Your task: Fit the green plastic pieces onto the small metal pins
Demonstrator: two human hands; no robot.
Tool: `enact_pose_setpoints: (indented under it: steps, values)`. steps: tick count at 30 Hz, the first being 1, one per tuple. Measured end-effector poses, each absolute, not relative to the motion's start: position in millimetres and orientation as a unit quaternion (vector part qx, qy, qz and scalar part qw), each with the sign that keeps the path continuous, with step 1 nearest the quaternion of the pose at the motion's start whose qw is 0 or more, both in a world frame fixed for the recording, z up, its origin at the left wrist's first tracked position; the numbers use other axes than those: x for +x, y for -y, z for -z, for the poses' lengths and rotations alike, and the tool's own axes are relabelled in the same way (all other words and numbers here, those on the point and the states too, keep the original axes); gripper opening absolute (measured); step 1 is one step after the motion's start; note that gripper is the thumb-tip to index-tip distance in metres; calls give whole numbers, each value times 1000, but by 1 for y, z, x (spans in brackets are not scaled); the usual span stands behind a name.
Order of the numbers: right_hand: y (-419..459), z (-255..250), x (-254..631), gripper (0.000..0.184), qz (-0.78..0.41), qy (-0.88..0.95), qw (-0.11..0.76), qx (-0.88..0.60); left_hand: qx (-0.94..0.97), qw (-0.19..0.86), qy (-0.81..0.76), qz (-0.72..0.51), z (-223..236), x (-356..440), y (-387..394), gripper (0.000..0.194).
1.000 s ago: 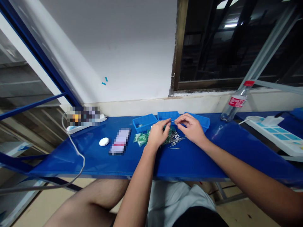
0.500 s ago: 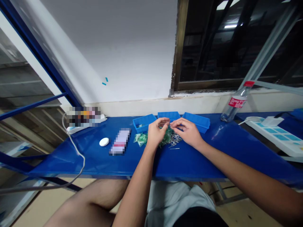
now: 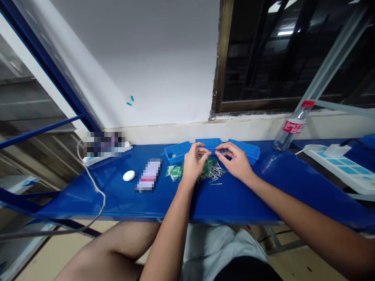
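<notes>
Both hands are raised over a heap on the blue table. My left hand (image 3: 193, 160) pinches a thin metal piece (image 3: 212, 150), which looks like a blind rivet, between thumb and fingertips. My right hand (image 3: 234, 159) is closed in a pinch at the other end of the same piece, its fingertips close to the left ones. Below lie loose silver blind rivets (image 3: 216, 171) in a pile, with one rivet (image 3: 216, 184) apart in front. Small green-tinted clear bags (image 3: 175, 171) lie left of the pile, partly hidden behind my left wrist.
Behind the hands stand three blue bins: a left bin (image 3: 175, 160), a middle bin (image 3: 208, 142) and a right bin (image 3: 249, 150). A blurred phone (image 3: 149, 175) and white oval case (image 3: 129, 175) lie left. A plastic bottle (image 3: 290, 130) and power strip (image 3: 342, 168) are right.
The hands have drawn slightly apart, the right one moving a little to the right. The thin piece between the fingertips now shows more clearly.
</notes>
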State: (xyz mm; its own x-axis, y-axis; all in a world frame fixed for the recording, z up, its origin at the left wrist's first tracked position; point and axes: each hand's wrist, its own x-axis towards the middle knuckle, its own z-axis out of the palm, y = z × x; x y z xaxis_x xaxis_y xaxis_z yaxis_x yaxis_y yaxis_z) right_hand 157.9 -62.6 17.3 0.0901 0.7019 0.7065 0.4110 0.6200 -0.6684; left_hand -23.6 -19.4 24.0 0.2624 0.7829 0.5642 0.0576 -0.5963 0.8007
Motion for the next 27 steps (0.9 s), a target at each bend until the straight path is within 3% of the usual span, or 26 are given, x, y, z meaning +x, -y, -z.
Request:
enact_pose_setpoints:
  steps: [13, 27]
  values:
    - [66, -20, 163, 7, 2, 764, 486, -425, 737, 350, -273, -510, -23, -22, 23, 37]
    - [63, -19, 164, 12, 59, 782, 465, -412, 743, 348, -274, -503, -23, -23, 24, 38]
